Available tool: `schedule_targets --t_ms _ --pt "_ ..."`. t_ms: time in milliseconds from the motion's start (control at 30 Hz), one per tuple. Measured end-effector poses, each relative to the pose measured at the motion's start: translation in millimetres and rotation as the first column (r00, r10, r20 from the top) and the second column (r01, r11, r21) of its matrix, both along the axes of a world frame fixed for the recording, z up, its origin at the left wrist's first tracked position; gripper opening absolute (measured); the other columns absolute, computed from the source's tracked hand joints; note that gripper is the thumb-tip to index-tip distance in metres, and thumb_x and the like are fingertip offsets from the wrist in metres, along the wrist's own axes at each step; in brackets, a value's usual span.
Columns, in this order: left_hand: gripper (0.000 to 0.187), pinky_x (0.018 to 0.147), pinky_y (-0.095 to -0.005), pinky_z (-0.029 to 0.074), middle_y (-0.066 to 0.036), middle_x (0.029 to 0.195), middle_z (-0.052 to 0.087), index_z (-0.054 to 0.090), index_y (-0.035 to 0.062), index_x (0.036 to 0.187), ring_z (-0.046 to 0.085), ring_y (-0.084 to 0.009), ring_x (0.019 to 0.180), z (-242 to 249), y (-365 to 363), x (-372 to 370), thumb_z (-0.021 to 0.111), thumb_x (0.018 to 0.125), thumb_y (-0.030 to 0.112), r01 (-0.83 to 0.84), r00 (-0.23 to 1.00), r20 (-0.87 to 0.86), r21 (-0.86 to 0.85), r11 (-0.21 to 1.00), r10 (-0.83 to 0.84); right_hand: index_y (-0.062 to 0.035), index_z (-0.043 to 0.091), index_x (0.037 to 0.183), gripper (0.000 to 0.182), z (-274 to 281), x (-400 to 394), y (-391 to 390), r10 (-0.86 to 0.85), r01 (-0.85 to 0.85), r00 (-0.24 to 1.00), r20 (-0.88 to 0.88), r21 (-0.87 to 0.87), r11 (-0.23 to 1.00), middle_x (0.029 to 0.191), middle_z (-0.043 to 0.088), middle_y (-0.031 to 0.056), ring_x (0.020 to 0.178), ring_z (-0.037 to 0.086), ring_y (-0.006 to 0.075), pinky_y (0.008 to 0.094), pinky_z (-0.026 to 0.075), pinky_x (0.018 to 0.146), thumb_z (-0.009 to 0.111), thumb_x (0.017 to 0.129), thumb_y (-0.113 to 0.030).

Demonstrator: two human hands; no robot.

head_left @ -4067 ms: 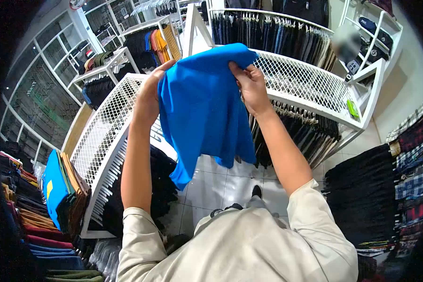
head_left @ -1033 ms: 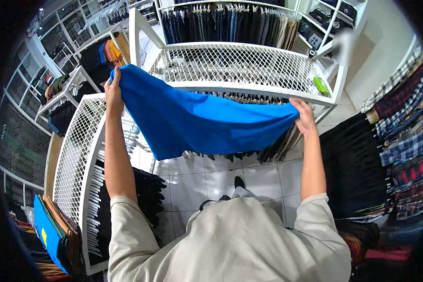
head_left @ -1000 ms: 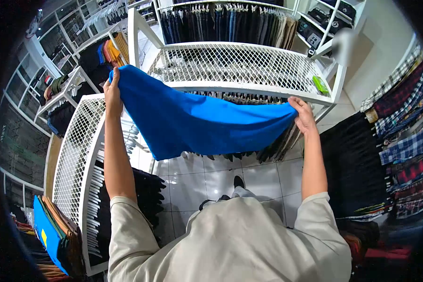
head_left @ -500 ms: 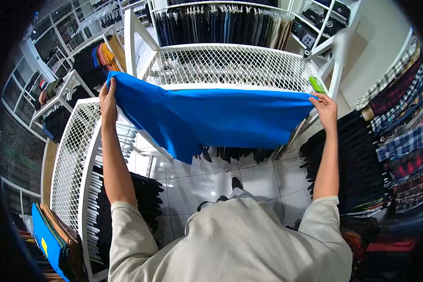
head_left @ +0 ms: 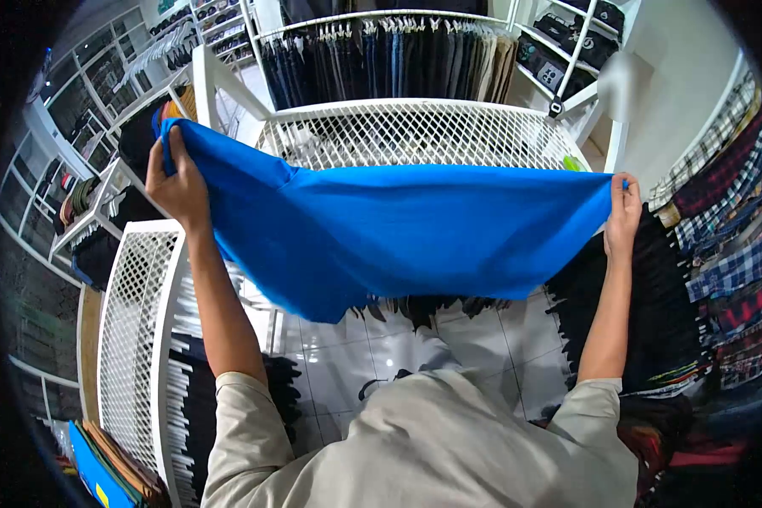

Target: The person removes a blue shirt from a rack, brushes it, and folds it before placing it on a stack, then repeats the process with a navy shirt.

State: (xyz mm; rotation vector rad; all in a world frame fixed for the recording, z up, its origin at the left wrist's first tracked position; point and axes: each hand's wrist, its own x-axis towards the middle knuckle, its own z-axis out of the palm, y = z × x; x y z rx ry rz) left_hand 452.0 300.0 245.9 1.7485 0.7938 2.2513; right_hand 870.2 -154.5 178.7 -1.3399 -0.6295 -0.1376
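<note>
A bright blue cloth garment point(head_left: 432, 220) hangs stretched out between my hands, its top edge nearly level and its lower part drooping. At its upper left corner, my left hand point(head_left: 178, 179) grips the fabric between thumb and fingers. My right hand point(head_left: 623, 210) pinches the upper right corner. Behind the cloth stands a white mesh-top rack point(head_left: 415, 127). A small green item point(head_left: 572, 162) lies on the mesh near its right end, partly hidden by the cloth.
A second white mesh rack point(head_left: 135, 313) stands at the left, with folded clothes point(head_left: 114, 461) at its near end. Plaid shirts point(head_left: 732, 271) hang on the right. Trousers point(head_left: 389, 63) hang on the far rail. Tiled floor point(head_left: 330, 339) shows below.
Both hands have moved outward, the left one also towards me, and the blue cloth is spread wider. The green item is now mostly covered. The view has shifted slightly.
</note>
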Motion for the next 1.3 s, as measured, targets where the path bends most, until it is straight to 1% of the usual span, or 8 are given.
schedule_targets --t_ms 67,367,600,900,1067,1167,1200,1300 --pt "0.018 0.071 -0.0266 0.051 -0.007 0.083 0.074 0.077 0.001 0.102 0.064 -0.0094 0.073 24.0 9.2 20.1 0.073 0.095 0.017 -0.219 0.971 -0.044 0.215 0.952 0.233 -0.0061 0.055 0.109 0.022 10.7 15.8 14.2 -0.214 0.253 0.909 0.357 -0.068 0.965 0.08 0.049 -0.0055 0.066 0.035 0.0018 0.0213 0.029 0.057 0.057 0.106 -0.028" --pt "0.048 0.086 -0.0399 0.056 -0.022 0.105 0.074 0.073 0.0085 0.12 0.074 -0.0322 0.098 125.0 166.0 155.4 0.068 0.092 0.047 -0.338 0.833 -0.44 0.073 0.938 0.335 -0.0067 0.062 0.108 0.018 110.8 170.1 156.0 -0.113 0.172 0.944 0.31 -0.17 0.97 0.071 0.055 -0.0031 0.06 0.046 0.0018 0.0247 0.036 0.051 0.06 0.104 -0.024" --pt "0.052 0.086 -0.0351 0.054 -0.023 0.104 0.075 0.072 -0.0037 0.115 0.072 -0.0263 0.093 -20.5 347.4 287.6 0.072 0.091 0.042 -0.017 0.874 -0.477 -0.218 0.976 -0.091 -0.0066 0.065 0.102 0.021 6.1 329.7 274.3 -0.048 0.126 0.981 0.189 -0.428 0.895 0.071 0.051 -0.0029 0.063 0.041 0.0047 0.0257 0.032 0.053 0.067 0.1 -0.027" --pt "0.026 0.066 -0.022 0.036 0.007 0.079 0.054 0.068 0.0028 0.1 0.046 -0.0033 0.074 -112.9 279.2 260.6 0.064 0.101 0.028 0.483 0.771 -0.136 -0.513 0.71 -0.623 -0.0032 0.068 0.098 0.017 -57.7 305.9 252.2 0.103 0.04 0.976 0.194 -0.618 0.785 0.082 0.066 0.004 0.073 0.059 0.0117 0.0287 0.049 0.068 0.074 0.091 -0.018" --pt "0.021 0.084 -0.0256 0.042 0.002 0.092 0.056 0.062 0.0039 0.096 0.051 -0.008 0.091 -83.7 207.1 190.4 0.063 0.101 0.025 0.472 0.799 -0.065 -0.549 0.69 -0.598 -0.0011 0.069 0.094 0.014 -29.6 265.4 205.3 0.073 0.21 0.931 0.357 -0.69 0.693 0.084 0.072 0.0097 0.079 0.066 0.0178 0.0329 0.052 0.075 0.075 0.083 -0.009" --pt "0.016 0.091 -0.0263 0.041 0.0 0.097 0.06 0.063 0.0019 0.098 0.054 -0.0103 0.099 -98.5 193.3 132.3 0.058 0.101 0.017 0.706 0.608 0.04 -0.482 0.518 -0.793 -0.0022 0.068 0.093 0.011 -29.4 238.7 178.5 0.076 0.226 0.922 0.379 -0.689 0.689 0.085 0.072 0.0079 0.082 0.066 0.0165 0.0317 0.052 0.076 0.073 0.084 -0.005" --pt "0.029 0.096 -0.0321 0.043 -0.007 0.098 0.064 0.063 -0.0006 0.097 0.059 -0.0164 0.1 -129.8 207.0 119.2 0.049 0.103 0.024 0.674 0.715 0.196 -0.448 0.588 -0.671 -0.0029 0.068 0.094 0.01 -30.1 234.8 170.0 0.088 0.184 0.932 0.351 -0.669 0.72 0.086 0.071 0.0072 0.083 0.066 0.0161 0.0311 0.052 0.077 0.072 0.085 -0.004" --pt "0.05 0.101 -0.0389 0.042 -0.013 0.097 0.067 0.065 -0.003 0.098 0.063 -0.0242 0.102 -130.5 204.4 90.8 0.037 0.101 0.039 0.769 0.487 -0.011 -0.469 0.435 -0.873 -0.0047 0.069 0.102 0.014 -59.0 259.4 150.6 0.169 0.086 0.941 0.294 -0.69 0.719 0.088 0.071 0.0061 0.082 0.065 0.0163 0.03 0.051 0.077 0.067 0.09 -0.011"
